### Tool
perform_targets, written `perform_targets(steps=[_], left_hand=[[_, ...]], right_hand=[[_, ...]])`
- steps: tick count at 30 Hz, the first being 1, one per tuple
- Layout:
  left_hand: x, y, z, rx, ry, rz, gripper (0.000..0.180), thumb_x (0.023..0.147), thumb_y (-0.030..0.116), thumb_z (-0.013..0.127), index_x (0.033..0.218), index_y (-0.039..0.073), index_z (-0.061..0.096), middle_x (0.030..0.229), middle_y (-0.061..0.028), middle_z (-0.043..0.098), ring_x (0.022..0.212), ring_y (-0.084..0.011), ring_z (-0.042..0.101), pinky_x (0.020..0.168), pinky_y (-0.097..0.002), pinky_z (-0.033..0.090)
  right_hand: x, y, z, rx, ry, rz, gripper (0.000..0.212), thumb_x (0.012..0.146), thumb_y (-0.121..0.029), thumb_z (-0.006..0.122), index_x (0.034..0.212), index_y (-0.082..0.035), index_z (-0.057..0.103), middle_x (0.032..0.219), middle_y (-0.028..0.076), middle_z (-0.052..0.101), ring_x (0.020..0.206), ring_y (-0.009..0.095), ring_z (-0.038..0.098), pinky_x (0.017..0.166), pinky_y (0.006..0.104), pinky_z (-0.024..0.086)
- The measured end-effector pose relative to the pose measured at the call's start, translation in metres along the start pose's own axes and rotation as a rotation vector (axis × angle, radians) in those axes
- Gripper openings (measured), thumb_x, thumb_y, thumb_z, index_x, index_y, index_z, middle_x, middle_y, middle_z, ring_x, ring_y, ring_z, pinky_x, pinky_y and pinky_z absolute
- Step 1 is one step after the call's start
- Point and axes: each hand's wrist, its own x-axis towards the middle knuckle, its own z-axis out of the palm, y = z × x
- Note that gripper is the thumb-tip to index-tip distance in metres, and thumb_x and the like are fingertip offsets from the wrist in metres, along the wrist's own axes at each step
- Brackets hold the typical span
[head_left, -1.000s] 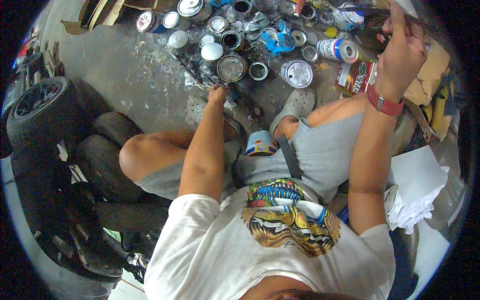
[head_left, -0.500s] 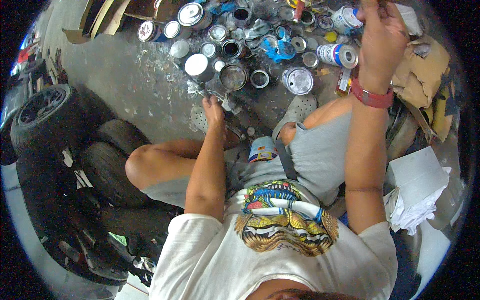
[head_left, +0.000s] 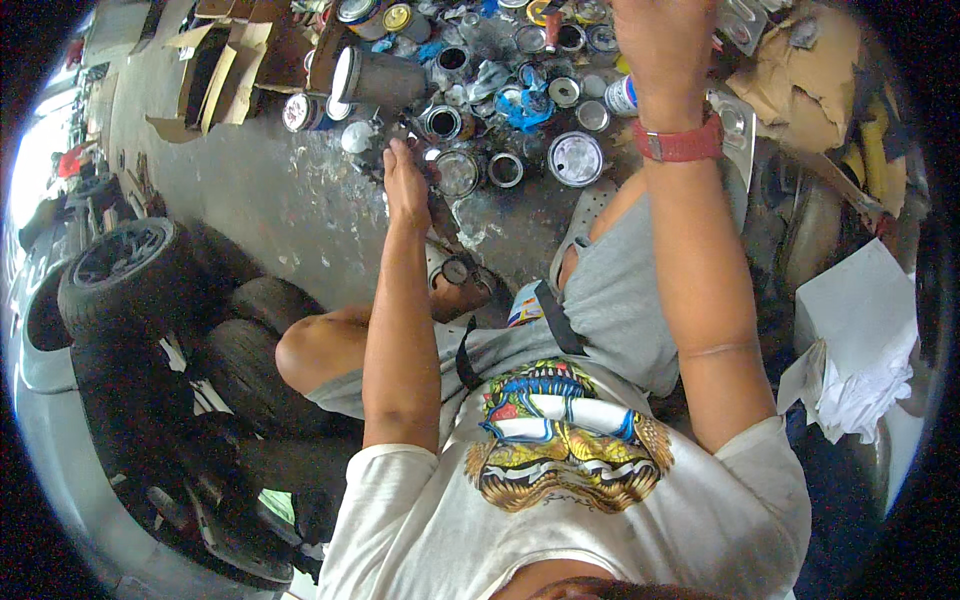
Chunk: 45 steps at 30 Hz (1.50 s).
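My left hand [head_left: 406,190] reaches forward with its fingers stretched out, close to a dark patch among the cans. Just beyond it a grey pail [head_left: 388,78] with a white rim leans over; touching or apart, I cannot tell. A round pale lid [head_left: 357,137] lies left of the fingertips. My right hand [head_left: 665,50], above a red wristband, is blurred and cut by the top edge, so its fingers and anything in them are hidden. Nearest it are a blue-and-white can [head_left: 621,97] and a clear plastic piece [head_left: 738,120] behind the wrist. A labelled tub [head_left: 524,304] stands between my thighs.
Several open cans, such as a dark-filled one [head_left: 443,122] and a white-topped one [head_left: 576,158], crowd the stained floor. Blue crumpled material [head_left: 526,108] lies among them. Wheels and tyres [head_left: 125,265] stand left, cardboard [head_left: 810,85] and white sheets [head_left: 862,330] right.
The view has tilted, showing more at the top. My left hand has gone from a pinch to stretched fingers farther forward; my right hand has moved left in the picture. A grey pail now leans over.
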Motion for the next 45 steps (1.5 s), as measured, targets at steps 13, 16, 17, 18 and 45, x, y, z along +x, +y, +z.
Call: perform_targets(steps=[13,16,17,18,45], left_hand=[[0.014,0.030,0.045,0.146,-0.048,-0.072,0.042,0.113,0.042,0.040,0.112,0.004,0.058,0.086,-0.0044,0.061,0.068,-0.0144,0.054,0.061,-0.0322,0.049],[0.017,0.029,0.048,0.156,-0.033,-0.033,0.042,0.112,0.042,0.041,0.110,0.004,0.057,0.086,-0.0051,0.061,0.066,-0.0150,0.055,0.059,-0.0327,0.050],[0.019,0.029,0.049,0.197,-0.042,-0.041,0.042,0.112,0.043,0.041,0.109,0.004,0.057,0.086,-0.0056,0.061,0.066,-0.0153,0.056,0.058,-0.0328,0.050],[0.021,0.030,0.049,0.238,-0.052,-0.050,0.042,0.112,0.043,0.042,0.109,0.004,0.057,0.087,-0.0061,0.061,0.066,-0.0155,0.056,0.058,-0.0330,0.050],[-0.019,-0.017,-0.054,0.077,0.264,0.003,0.045,0.110,0.048,0.048,0.113,0.004,0.058,0.093,-0.0054,0.061,0.074,-0.0147,0.056,0.066,-0.0311,0.047]], right_hand=[[0.003,-0.001,-0.016,0.171,0.036,0.074,0.025,0.098,-0.023,0.073,0.088,-0.001,0.070,0.070,-0.004,0.060,0.066,0.005,0.052,0.060,0.0278,0.044],[0.003,-0.001,-0.017,0.160,-0.035,0.244,0.027,0.098,-0.024,0.073,0.085,-0.001,0.068,0.069,-0.004,0.059,0.065,0.005,0.051,0.059,0.0276,0.043],[0.004,0.000,-0.017,0.174,-0.019,0.197,0.028,0.098,-0.024,0.073,0.084,-0.001,0.067,0.069,-0.004,0.059,0.065,0.005,0.051,0.059,0.0277,0.043],[0.005,0.000,-0.016,0.186,-0.002,0.149,0.029,0.099,-0.024,0.073,0.083,-0.001,0.066,0.069,-0.004,0.058,0.064,0.005,0.050,0.058,0.0278,0.042],[0.003,-0.001,-0.015,0.033,0.027,0.055,0.026,0.098,-0.024,0.074,0.090,0.001,0.072,0.076,-0.002,0.068,0.070,0.006,0.058,0.066,0.0285,0.047]])
